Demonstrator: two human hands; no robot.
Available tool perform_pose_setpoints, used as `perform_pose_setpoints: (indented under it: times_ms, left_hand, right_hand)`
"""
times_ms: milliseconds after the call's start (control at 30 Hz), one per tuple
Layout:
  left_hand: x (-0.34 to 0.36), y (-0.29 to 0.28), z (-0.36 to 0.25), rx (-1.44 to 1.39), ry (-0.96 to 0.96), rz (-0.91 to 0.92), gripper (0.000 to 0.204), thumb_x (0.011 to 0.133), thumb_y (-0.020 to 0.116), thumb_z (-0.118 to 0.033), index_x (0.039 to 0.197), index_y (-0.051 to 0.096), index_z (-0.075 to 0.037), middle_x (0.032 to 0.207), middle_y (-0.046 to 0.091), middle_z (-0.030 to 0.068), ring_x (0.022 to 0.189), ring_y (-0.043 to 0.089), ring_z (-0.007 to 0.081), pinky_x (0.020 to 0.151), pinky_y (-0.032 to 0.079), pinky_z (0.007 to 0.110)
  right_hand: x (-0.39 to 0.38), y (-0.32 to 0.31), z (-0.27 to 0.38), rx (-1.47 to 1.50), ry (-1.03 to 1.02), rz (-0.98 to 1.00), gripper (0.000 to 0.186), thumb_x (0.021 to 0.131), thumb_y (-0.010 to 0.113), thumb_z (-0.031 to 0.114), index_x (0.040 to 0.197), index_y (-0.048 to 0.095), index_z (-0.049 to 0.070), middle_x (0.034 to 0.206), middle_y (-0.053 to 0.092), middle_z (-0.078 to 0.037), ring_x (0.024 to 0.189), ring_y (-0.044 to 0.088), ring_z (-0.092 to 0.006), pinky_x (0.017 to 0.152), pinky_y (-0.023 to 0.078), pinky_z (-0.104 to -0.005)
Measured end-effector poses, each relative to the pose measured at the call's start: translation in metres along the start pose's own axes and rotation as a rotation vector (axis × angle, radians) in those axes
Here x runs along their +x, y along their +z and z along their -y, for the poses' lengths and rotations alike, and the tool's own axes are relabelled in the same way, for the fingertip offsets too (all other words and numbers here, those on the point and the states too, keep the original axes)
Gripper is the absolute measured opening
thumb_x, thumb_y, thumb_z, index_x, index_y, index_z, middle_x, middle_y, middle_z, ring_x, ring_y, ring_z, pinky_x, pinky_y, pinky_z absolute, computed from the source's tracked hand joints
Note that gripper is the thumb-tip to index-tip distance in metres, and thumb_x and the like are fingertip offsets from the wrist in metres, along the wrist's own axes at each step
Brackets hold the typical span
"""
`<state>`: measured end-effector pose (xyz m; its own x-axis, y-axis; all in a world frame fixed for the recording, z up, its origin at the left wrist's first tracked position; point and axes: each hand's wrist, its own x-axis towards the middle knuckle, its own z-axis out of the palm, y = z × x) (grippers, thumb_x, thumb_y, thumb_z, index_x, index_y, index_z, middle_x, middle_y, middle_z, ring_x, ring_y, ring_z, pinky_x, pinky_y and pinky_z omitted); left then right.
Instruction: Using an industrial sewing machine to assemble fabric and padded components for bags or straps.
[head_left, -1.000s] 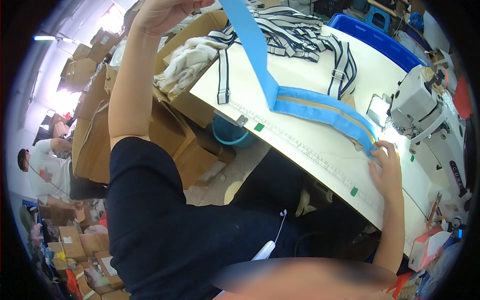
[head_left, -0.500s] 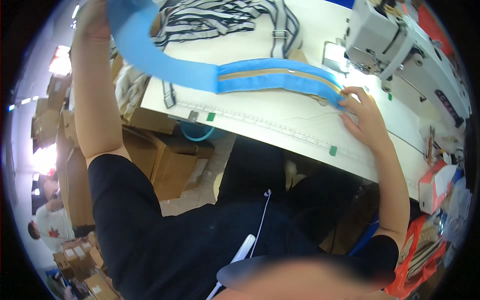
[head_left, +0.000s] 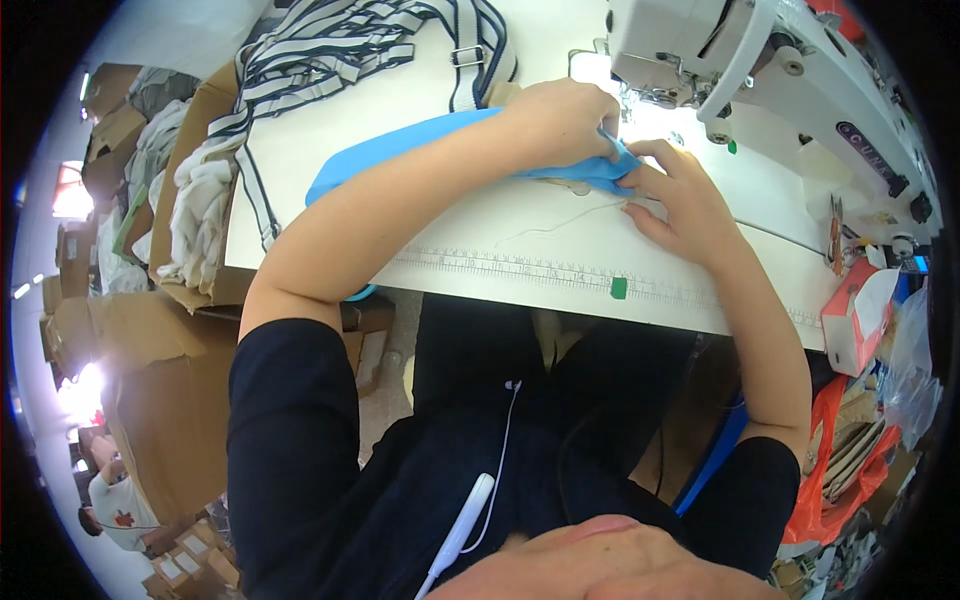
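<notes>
A strip of blue fabric lies across the white sewing table, partly hidden under my left forearm. At its right end, close to the sewing machine, my left hand is closed on the fabric from above. Opposite it, my right hand pinches the same end between thumb and fingers. The cloth is bunched between the two hands. Loose thread trails over the tabletop below them.
Striped webbing straps with a metal buckle are heaped at the back left. A ruler tape runs along the table's front edge. Right of my arm stands a red-and-white tissue box. A carton of white cloth sits left.
My left hand has come from the far upper left to beside my right hand. The blue strip is folded over, its tan centre band now out of sight. The view has shifted slightly.
</notes>
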<state>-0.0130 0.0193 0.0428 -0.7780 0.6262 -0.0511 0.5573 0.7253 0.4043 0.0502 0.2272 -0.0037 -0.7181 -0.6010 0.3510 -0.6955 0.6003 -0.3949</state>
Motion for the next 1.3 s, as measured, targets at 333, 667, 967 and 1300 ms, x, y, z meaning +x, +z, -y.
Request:
perform_pose_setpoints:
  times_ms: [333,667,967,1300]
  left_hand:
    - [-0.02,0.023,0.006,0.343,0.424,-0.388,0.02,0.077,0.072,-0.018,0.094,0.066,-0.01,0.097,0.063,0.003,0.095,0.06,0.0234,0.082,0.046,0.036]
    - [-0.03,0.025,0.012,0.187,0.437,-0.238,0.024,0.082,0.069,-0.017,0.103,0.066,-0.007,0.114,0.066,0.0065,0.109,0.061,0.0255,0.098,0.047,0.038]
    - [-0.027,0.029,0.009,0.188,0.397,-0.235,0.017,0.084,0.066,-0.015,0.099,0.063,-0.008,0.114,0.065,0.0048,0.11,0.06,0.0261,0.096,0.045,0.04]
    - [-0.028,0.031,0.012,0.134,0.398,-0.27,0.021,0.084,0.066,-0.014,0.105,0.063,-0.008,0.114,0.064,0.006,0.112,0.059,0.0272,0.096,0.045,0.041]
  right_hand:
    - [0.0,0.001,-0.001,-0.016,-0.016,-0.013,0.021,0.075,0.071,0.016,0.094,0.065,0.011,0.113,0.055,-0.007,0.097,0.056,-0.0296,0.089,0.044,-0.0411]
    - [0.002,-0.001,-0.001,0.012,-0.008,0.021,0.022,0.074,0.072,0.015,0.093,0.063,0.01,0.114,0.054,-0.005,0.101,0.057,-0.0288,0.091,0.044,-0.0416]
    - [0.001,-0.002,-0.002,0.057,0.021,0.024,0.024,0.072,0.074,0.014,0.093,0.063,0.009,0.121,0.05,-0.009,0.104,0.056,-0.0307,0.09,0.047,-0.0413]
    - [0.003,-0.004,0.002,-0.031,0.007,-0.012,0.023,0.069,0.076,0.016,0.09,0.065,0.012,0.123,0.053,-0.009,0.11,0.054,-0.0314,0.093,0.046,-0.0427]
